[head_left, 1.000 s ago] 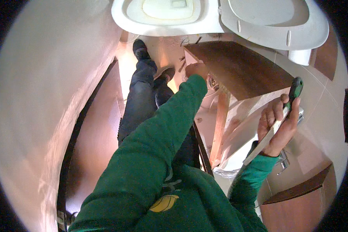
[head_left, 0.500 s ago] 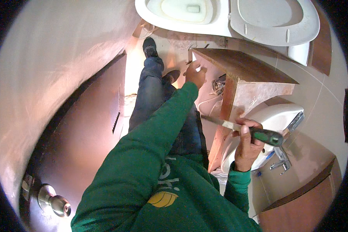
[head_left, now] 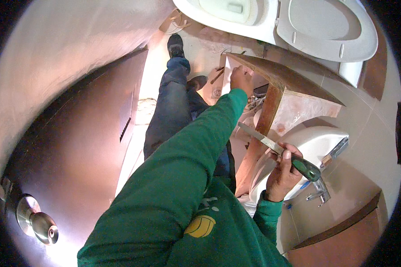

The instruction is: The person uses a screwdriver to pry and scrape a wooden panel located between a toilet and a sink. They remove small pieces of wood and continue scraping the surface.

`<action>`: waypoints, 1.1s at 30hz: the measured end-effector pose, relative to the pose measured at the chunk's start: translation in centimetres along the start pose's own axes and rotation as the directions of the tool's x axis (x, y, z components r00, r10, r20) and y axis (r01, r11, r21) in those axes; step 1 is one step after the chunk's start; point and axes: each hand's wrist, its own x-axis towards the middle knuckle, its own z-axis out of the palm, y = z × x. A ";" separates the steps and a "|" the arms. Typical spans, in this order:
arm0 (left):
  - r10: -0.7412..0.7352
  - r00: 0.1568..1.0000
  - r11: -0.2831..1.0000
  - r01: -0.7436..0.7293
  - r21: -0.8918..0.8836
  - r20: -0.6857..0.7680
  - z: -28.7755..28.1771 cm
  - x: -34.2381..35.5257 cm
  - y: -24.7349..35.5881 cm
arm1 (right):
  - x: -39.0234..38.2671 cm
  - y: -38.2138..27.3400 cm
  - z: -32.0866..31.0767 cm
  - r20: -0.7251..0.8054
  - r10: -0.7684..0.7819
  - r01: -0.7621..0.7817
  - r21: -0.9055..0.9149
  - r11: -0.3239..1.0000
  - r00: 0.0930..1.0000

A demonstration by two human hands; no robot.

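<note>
My left hand (head_left: pixel 241 80) reaches into the upper part of a brown wooden cabinet-like piece (head_left: pixel 278 76), its fingers curled at the pale inner panel; what they grip, if anything, I cannot make out. My right hand (head_left: pixel 281 175) holds a long flat file-like tool (head_left: pixel 304 166) by its black-and-green handle. The pale blade points up and left, across the front wooden upright of the cabinet piece. Beside my right hand are a white washbasin (head_left: pixel 321 135) and a chrome tap (head_left: pixel 318 194). Tangled hoses (head_left: pixel 255 103) show inside the cabinet piece.
A white toilet (head_left: pixel 220 18) with a raised seat (head_left: pixel 325 31) is at the top. A dark door (head_left: pixel 73 138) with a round knob (head_left: pixel 45 228) runs along the left, beside my legs (head_left: pixel 167 115). A brown cabinet (head_left: pixel 338 240) is at the lower right.
My right hand has lowered and moved left, swinging the tool from steep to slanting, tip up-left. My left hand stays near the wooden piece, which now shows more of its front upright.
</note>
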 end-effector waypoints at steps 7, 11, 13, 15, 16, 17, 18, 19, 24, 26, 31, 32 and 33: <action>0.163 0.983 0.931 -0.183 0.314 0.089 -2.7 -1.5 -10.7 | 1.8 -1.4 -1.8 -0.162 -0.119 0.148 0.180 0.972 0.980; -0.061 0.975 0.995 0.076 0.063 -0.214 -5.7 -1.0 -11.4 | 1.0 -2.5 -1.3 -0.083 -0.177 0.180 0.032 0.983 0.981; -0.041 0.993 0.999 0.043 0.015 -0.112 -6.6 0.1 -11.1 | 0.6 -2.6 -0.8 0.077 -0.196 0.207 -0.165 0.964 0.977; -0.197 0.980 0.968 0.197 -0.155 0.017 -7.3 1.1 -8.8 | -0.1 -2.1 -0.5 0.240 -0.127 0.184 -0.230 0.956 0.962; -0.352 0.930 0.885 0.368 -0.286 0.110 -7.4 1.7 -6.6 | 0.0 -1.7 -0.8 0.289 -0.096 0.199 -0.350 0.915 0.952; -0.478 0.850 0.757 0.526 -0.387 0.220 -7.4 2.0 -4.9 | -0.8 -1.5 0.2 0.194 0.030 0.017 -0.235 0.972 0.981; -0.493 0.821 0.668 0.570 -0.479 0.289 -6.4 2.5 -5.8 | -1.2 -2.3 1.2 0.208 0.120 -0.077 -0.203 0.976 0.971; -0.499 0.789 0.566 0.609 -0.556 0.358 -5.3 3.1 -7.1 | -1.2 -3.1 1.9 0.225 0.209 -0.173 -0.170 0.970 0.952; -0.462 0.863 0.864 0.490 -0.114 0.204 -1.3 4.9 -8.8 | -0.1 -3.4 3.8 0.275 0.349 -0.274 -0.276 0.921 0.896; -0.547 0.780 0.781 0.606 -0.151 0.303 -1.7 5.0 -8.1 | 0.9 -3.1 4.7 0.312 0.323 -0.224 -0.314 0.923 0.894; -0.540 0.655 0.500 0.755 -0.424 0.529 -2.8 4.9 -5.1 | 1.9 0.4 6.1 0.345 0.328 -0.181 -0.393 0.901 0.879; -0.510 0.610 0.402 0.792 -0.459 0.606 -2.8 5.4 -5.6 | 1.8 1.0 6.6 0.330 0.359 -0.254 -0.321 0.912 0.873; -0.470 0.567 0.298 0.823 -0.483 0.677 -2.8 5.7 -6.0 | 1.7 1.3 7.1 0.316 0.392 -0.324 -0.246 0.913 0.864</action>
